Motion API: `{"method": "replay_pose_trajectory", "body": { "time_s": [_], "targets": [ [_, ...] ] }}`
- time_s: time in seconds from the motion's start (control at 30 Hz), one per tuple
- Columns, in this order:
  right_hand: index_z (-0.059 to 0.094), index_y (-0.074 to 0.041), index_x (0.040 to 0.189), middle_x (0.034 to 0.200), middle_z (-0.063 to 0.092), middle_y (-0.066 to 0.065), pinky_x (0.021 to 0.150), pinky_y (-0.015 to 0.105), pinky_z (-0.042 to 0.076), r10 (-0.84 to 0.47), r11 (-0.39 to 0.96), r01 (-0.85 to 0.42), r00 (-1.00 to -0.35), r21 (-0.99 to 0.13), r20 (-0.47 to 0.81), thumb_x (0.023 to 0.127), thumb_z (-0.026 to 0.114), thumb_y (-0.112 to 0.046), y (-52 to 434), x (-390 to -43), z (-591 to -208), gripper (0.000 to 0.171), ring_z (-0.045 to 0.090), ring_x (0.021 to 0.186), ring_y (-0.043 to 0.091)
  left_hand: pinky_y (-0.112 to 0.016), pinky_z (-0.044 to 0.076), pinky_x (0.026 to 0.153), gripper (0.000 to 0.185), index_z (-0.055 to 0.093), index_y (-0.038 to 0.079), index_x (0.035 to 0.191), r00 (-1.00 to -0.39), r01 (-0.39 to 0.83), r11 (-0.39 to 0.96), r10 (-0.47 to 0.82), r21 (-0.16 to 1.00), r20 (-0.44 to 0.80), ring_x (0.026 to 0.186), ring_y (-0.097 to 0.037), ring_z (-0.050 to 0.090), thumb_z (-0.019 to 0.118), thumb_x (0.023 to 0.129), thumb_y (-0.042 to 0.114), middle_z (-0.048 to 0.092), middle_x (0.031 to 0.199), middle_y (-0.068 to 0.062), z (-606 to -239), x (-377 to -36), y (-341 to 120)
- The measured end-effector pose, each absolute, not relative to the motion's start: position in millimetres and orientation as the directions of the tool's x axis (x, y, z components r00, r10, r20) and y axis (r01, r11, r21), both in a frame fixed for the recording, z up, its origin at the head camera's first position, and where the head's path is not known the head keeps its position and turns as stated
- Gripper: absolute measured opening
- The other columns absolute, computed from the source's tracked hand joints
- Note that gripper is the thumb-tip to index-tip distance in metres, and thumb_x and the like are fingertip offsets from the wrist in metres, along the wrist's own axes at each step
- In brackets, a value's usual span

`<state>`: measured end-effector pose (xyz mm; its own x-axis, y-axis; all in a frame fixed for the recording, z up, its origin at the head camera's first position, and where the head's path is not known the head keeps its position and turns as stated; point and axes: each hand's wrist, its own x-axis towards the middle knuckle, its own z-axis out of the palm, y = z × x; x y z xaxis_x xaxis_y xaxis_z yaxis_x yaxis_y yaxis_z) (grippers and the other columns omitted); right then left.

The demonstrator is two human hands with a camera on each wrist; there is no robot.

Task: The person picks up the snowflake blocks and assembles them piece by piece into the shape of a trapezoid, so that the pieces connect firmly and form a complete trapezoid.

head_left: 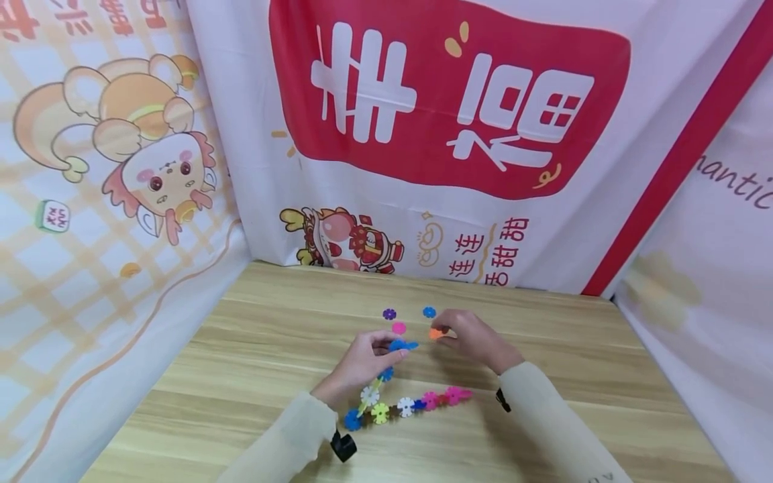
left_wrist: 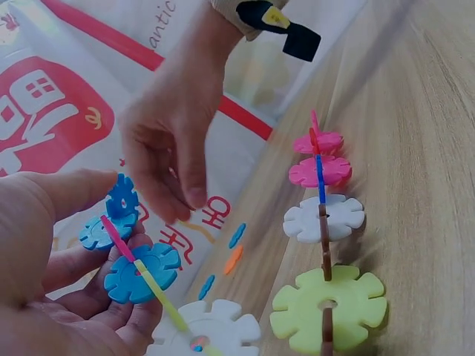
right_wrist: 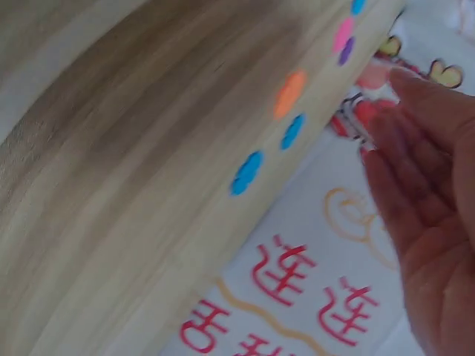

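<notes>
Your left hand (head_left: 361, 363) has its thumb and curled fingers (left_wrist: 70, 191) closed around the top end of a chain of flower-shaped plastic discs (head_left: 403, 404); two blue discs (left_wrist: 111, 219) sit right at the fingertips. Your right hand (head_left: 473, 339) hangs with its fingers relaxed and nearly straight, holding nothing; the fingertips point down, just beside an orange disc (head_left: 435, 333) on the table.

The surface below is a light wooden table (head_left: 253, 349) with a visible grain. Behind it and on both sides hang printed cloth sheets (head_left: 423, 134), white with a large red panel, characters and cartoon figures.

Beyond your fingers four loose discs lie flat: one purple (head_left: 389, 313), one pink (head_left: 398, 327), one blue (head_left: 429, 312) and the orange one. Nearer to you than the fingers, the chain runs down from the left hand and then along the table to the right. In it I count one yellow-green disc (left_wrist: 329, 305), two white and at least two pink; the head view is too small for an exact total.

Both forearms in cream sleeves (head_left: 543, 409) come in from the lower edge, wrists raised above the table.
</notes>
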<state>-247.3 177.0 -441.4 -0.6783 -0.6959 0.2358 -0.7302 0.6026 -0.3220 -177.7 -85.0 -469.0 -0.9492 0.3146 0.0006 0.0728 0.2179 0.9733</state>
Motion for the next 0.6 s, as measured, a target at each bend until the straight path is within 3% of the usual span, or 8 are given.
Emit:
{"method": "replay_pose_trajectory", "body": {
  "time_s": [0.2,0.4,0.6],
  "targets": [
    [0.076,-0.002,0.117,0.113,0.079,0.014,0.092,0.039,0.064,-0.632,0.682,-0.621,-0.766,-0.387,0.116,0.095,0.077,-0.005,181,-265,-464,0.022,0.076,0.104,0.027,-0.025,0.059,0.081,0.042,0.069,0.008,0.132,-0.954,-0.005,0.174,0.294,0.985,-0.056,0.101,-0.022,0.067,0.075,0.1,0.035,0.072,0.115,-0.006,-469,-175,-84],
    [0.077,-0.004,0.111,0.101,0.078,0.007,0.086,0.033,0.064,-0.61,0.718,-0.606,-0.785,-0.343,0.11,0.096,0.077,-0.006,179,-275,-480,0.015,0.072,0.093,0.017,-0.025,0.06,0.08,0.038,0.07,0.011,0.129,-0.954,0.012,0.154,0.299,0.988,-0.035,0.109,-0.038,0.067,0.073,0.101,0.036,0.073,0.115,-0.007,-462,-176,-82],
    [0.078,-0.006,0.107,0.097,0.077,0.005,0.084,0.032,0.063,-0.591,0.729,-0.587,-0.799,-0.353,0.108,0.094,0.079,-0.006,175,-278,-483,0.013,0.07,0.089,0.014,-0.023,0.059,0.078,0.033,0.071,0.013,0.127,-0.953,0.04,0.156,0.304,0.987,-0.009,0.105,-0.033,0.068,0.072,0.102,0.034,0.072,0.115,-0.007,-460,-177,-83]
  ]
}}
